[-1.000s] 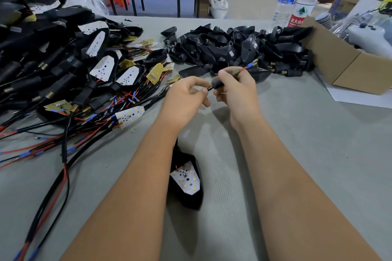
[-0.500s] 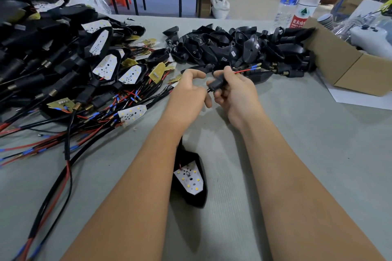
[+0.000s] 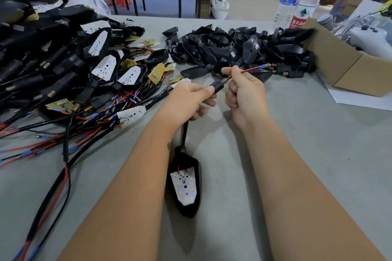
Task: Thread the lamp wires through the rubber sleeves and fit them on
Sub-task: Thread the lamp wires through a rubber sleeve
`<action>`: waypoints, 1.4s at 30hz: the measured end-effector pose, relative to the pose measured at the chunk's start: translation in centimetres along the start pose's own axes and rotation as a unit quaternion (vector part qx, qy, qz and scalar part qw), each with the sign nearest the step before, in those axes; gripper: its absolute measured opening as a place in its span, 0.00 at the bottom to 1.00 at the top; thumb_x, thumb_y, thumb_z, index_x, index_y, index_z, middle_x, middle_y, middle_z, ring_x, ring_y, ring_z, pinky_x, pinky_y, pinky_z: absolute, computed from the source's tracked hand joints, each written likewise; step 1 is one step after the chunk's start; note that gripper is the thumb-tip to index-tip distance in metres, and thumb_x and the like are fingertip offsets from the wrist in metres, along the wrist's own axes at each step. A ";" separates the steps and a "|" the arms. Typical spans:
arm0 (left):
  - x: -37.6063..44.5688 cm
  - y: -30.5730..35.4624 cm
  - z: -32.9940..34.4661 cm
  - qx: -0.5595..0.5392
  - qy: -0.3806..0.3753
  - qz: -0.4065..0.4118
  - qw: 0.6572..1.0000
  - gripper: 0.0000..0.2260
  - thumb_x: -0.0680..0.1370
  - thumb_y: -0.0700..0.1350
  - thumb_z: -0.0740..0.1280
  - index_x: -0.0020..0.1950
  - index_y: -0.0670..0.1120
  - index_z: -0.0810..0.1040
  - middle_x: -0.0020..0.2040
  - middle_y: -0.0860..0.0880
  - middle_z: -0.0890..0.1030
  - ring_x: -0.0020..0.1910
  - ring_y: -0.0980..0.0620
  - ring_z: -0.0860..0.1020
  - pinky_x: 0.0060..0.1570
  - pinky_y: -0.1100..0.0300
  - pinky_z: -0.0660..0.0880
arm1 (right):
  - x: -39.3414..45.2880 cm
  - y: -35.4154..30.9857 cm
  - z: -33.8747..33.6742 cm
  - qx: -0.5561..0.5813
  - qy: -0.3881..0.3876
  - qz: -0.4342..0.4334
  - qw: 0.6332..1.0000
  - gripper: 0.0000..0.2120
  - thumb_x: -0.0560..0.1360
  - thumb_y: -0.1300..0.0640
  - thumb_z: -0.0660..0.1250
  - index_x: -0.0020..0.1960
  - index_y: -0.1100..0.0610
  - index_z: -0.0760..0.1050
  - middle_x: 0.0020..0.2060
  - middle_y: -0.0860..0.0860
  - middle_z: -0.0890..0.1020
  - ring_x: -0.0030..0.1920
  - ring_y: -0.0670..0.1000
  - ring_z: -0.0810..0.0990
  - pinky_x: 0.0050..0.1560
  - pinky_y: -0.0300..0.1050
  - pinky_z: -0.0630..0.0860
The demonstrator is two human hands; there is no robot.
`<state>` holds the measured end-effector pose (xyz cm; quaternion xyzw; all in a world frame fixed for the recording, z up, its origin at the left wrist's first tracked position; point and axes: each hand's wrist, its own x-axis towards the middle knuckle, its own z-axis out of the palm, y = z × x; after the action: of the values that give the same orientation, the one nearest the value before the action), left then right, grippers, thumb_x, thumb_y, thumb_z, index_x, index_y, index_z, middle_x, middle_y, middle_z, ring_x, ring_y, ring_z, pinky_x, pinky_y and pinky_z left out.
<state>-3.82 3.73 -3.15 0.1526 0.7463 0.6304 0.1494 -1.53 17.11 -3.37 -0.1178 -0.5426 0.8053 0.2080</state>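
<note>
The rubber sleeve (image 3: 216,86) sits on the lamp wires (image 3: 247,70) just above the surface (image 3: 318,154), held between the two hands; the red lead with its blue-tipped terminals runs out of the sleeve's threaded brass end, up and to the right. The left hand (image 3: 188,101) is clamped on the sleeve, thumb pressed along its near end; the right hand (image 3: 244,93) is closed on the wires, pinching them just beyond the brass end. The black cable drops from the left hand to the lamp housing (image 3: 186,184), which lies between the forearms with its white LED board facing up. Judged by appearance, the sleeve is light, soft and grippy; the leads are thin and limp, likely to buckle if pushed — best pulled taut close to the sleeve mouth, away from the crimped tips. Against the frame half a second earlier, more red wire shows clear of the sleeve, the hands are slightly farther apart, and the brass end is exposed. Finished wired lamps (image 3: 84,65) are heaped at left, empty black housings (image 3: 233,48) beyond the hands.
</note>
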 end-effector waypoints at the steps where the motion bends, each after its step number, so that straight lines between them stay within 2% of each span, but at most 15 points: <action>1: -0.1 0.2 -0.1 -0.021 -0.016 -0.019 0.999 0.10 0.81 0.47 0.64 0.44 0.44 0.81 0.34 0.52 0.82 0.29 0.57 0.77 0.25 0.68 0.69 | 0.1 -0.2 -0.3 0.021 0.010 0.005 1.000 0.12 0.83 0.57 0.59 0.45 0.60 0.77 0.26 0.49 0.63 0.21 0.44 0.59 0.21 0.35 0.56; 7: -0.6 0.6 -1.8 -0.025 -0.088 -0.056 0.994 0.11 0.83 0.48 0.62 0.46 0.43 0.78 0.34 0.50 0.82 0.34 0.51 0.83 0.28 0.65 0.75 | 0.8 -0.6 -0.9 0.133 0.072 -0.036 0.988 0.14 0.84 0.58 0.57 0.44 0.61 0.75 0.25 0.50 0.75 0.27 0.47 0.79 0.32 0.37 0.77; 12: -0.7 0.3 -3.0 -0.038 -0.133 -0.055 0.989 0.11 0.83 0.46 0.60 0.46 0.42 0.77 0.36 0.46 0.82 0.35 0.50 0.83 0.33 0.63 0.79 | 1.2 -0.4 -0.9 0.168 0.102 -0.071 0.978 0.15 0.84 0.59 0.56 0.43 0.63 0.75 0.30 0.55 0.75 0.30 0.50 0.81 0.37 0.40 0.81; 17: -0.8 -0.1 -4.6 -0.016 -0.127 -0.051 0.990 0.11 0.82 0.45 0.61 0.50 0.40 0.80 0.37 0.46 0.82 0.38 0.50 0.82 0.37 0.62 0.79 | 1.6 -1.1 -1.9 0.246 0.161 -0.093 0.951 0.13 0.84 0.60 0.55 0.46 0.64 0.73 0.34 0.56 0.75 0.35 0.51 0.82 0.47 0.43 0.82; 20: -0.8 -0.2 -5.0 0.012 -0.112 -0.038 0.993 0.11 0.83 0.45 0.62 0.53 0.40 0.80 0.36 0.47 0.82 0.35 0.52 0.81 0.35 0.62 0.79 | 1.5 -1.3 -2.1 0.263 0.153 -0.074 0.950 0.10 0.84 0.60 0.56 0.49 0.63 0.74 0.34 0.55 0.75 0.39 0.53 0.82 0.50 0.44 0.82; 22: -0.7 -0.1 -4.6 0.009 -0.072 -0.036 0.997 0.11 0.83 0.45 0.62 0.51 0.40 0.80 0.33 0.48 0.81 0.31 0.52 0.79 0.31 0.62 0.77 | 1.2 -1.2 -1.6 0.238 0.129 -0.040 0.962 0.07 0.83 0.61 0.59 0.54 0.64 0.73 0.36 0.55 0.76 0.41 0.54 0.82 0.49 0.46 0.82; 24: -0.4 -0.2 -4.1 -0.021 -0.027 -0.035 0.999 0.11 0.82 0.45 0.61 0.49 0.41 0.80 0.32 0.48 0.80 0.29 0.52 0.77 0.31 0.61 0.76 | 0.7 -0.9 -0.9 0.160 0.101 0.003 0.982 0.06 0.82 0.62 0.60 0.57 0.64 0.71 0.40 0.56 0.77 0.39 0.53 0.81 0.45 0.45 0.83; 26: 0.2 -0.1 -3.3 -0.088 0.016 -0.031 0.995 0.10 0.82 0.44 0.60 0.48 0.42 0.79 0.32 0.49 0.80 0.30 0.52 0.77 0.36 0.59 0.75 | 0.0 -0.6 0.0 0.027 0.058 0.025 0.998 0.04 0.81 0.61 0.61 0.54 0.62 0.73 0.38 0.55 0.77 0.33 0.51 0.78 0.36 0.41 0.80; 28: 0.6 0.0 -2.3 -0.149 0.067 -0.008 0.987 0.09 0.83 0.43 0.59 0.48 0.43 0.78 0.31 0.50 0.79 0.32 0.51 0.77 0.44 0.54 0.74 | -0.6 -0.3 0.8 -0.086 -0.008 0.026 0.996 0.06 0.81 0.60 0.62 0.50 0.61 0.76 0.32 0.53 0.76 0.28 0.50 0.75 0.26 0.39 0.74; 29: 0.9 0.0 -1.7 -0.172 0.087 0.006 0.981 0.08 0.83 0.42 0.59 0.49 0.44 0.76 0.31 0.51 0.79 0.35 0.51 0.77 0.48 0.52 0.74 | -0.8 -0.2 1.2 -0.125 -0.046 0.024 0.991 0.07 0.81 0.58 0.62 0.49 0.61 0.77 0.31 0.52 0.76 0.27 0.50 0.74 0.25 0.39 0.72; 31: 1.1 0.1 -0.9 -0.231 0.101 0.019 0.967 0.07 0.84 0.42 0.57 0.51 0.44 0.74 0.36 0.50 0.79 0.39 0.50 0.77 0.51 0.50 0.76 | -1.2 0.0 1.6 -0.187 -0.121 0.020 0.975 0.09 0.79 0.55 0.65 0.51 0.60 0.79 0.34 0.52 0.78 0.30 0.48 0.76 0.29 0.40 0.72; 34: 1.2 0.4 -0.3 -0.316 0.105 0.030 0.942 0.07 0.85 0.42 0.54 0.51 0.45 0.71 0.38 0.49 0.76 0.36 0.50 0.77 0.41 0.52 0.79 | -1.3 0.5 1.6 -0.280 -0.186 -0.006 0.942 0.12 0.74 0.55 0.73 0.56 0.55 0.77 0.41 0.50 0.81 0.37 0.43 0.79 0.40 0.36 0.75; 35: 1.3 0.4 -0.1 -0.340 0.112 0.033 0.933 0.08 0.85 0.42 0.54 0.51 0.45 0.70 0.38 0.49 0.76 0.36 0.50 0.77 0.42 0.52 0.79 | -1.3 0.7 1.5 -0.300 -0.193 -0.009 0.934 0.15 0.73 0.56 0.74 0.57 0.54 0.76 0.43 0.50 0.81 0.38 0.43 0.79 0.42 0.35 0.75; 39: 1.3 0.6 0.4 -0.406 0.116 0.058 0.905 0.10 0.85 0.41 0.52 0.50 0.44 0.71 0.45 0.47 0.80 0.43 0.49 0.80 0.52 0.51 0.79 | -1.3 0.7 1.4 -0.263 -0.169 -0.015 0.950 0.15 0.72 0.63 0.75 0.58 0.61 0.78 0.42 0.55 0.81 0.37 0.48 0.78 0.40 0.41 0.77; 42: 1.3 0.3 0.4 -0.314 0.141 0.040 0.938 0.09 0.85 0.42 0.55 0.50 0.48 0.73 0.48 0.50 0.82 0.45 0.53 0.81 0.48 0.59 0.77 | -1.3 0.5 1.3 -0.165 -0.110 -0.009 0.980 0.13 0.72 0.68 0.72 0.56 0.65 0.77 0.40 0.56 0.81 0.32 0.48 0.79 0.33 0.38 0.77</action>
<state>-4.80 4.70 -2.94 0.0369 0.5169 0.8534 0.0573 -1.03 15.31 -3.40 -0.0563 -0.6887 0.7106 0.1322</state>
